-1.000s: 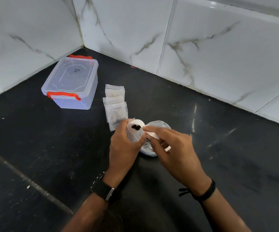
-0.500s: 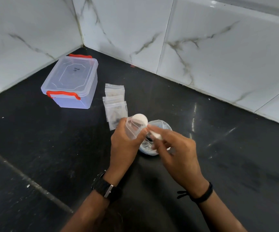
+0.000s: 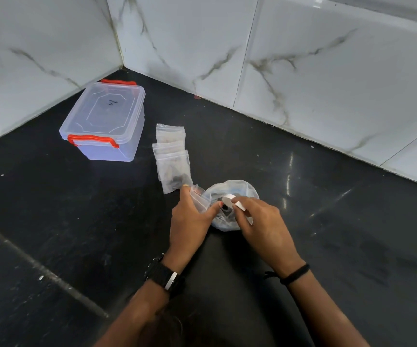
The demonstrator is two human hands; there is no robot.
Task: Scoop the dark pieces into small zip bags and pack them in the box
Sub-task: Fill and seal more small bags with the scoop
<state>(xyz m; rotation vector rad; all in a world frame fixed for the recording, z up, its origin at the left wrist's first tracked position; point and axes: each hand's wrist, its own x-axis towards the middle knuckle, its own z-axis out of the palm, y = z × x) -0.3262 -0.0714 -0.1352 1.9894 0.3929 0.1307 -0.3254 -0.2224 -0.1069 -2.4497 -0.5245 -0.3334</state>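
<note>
The left hand (image 3: pixel 189 216) pinches a small bag (image 3: pixel 198 199) just left of the spoon (image 3: pixel 230 201) (white) gripped by the right hand (image 3: pixel 260 221)

no legible text; box lid (image 3: pixel 103 111) scribble

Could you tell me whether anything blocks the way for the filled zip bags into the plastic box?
Yes: the box is shut by its clear lid, with the nearer red latch down. The filled bags lie beside it.
</note>
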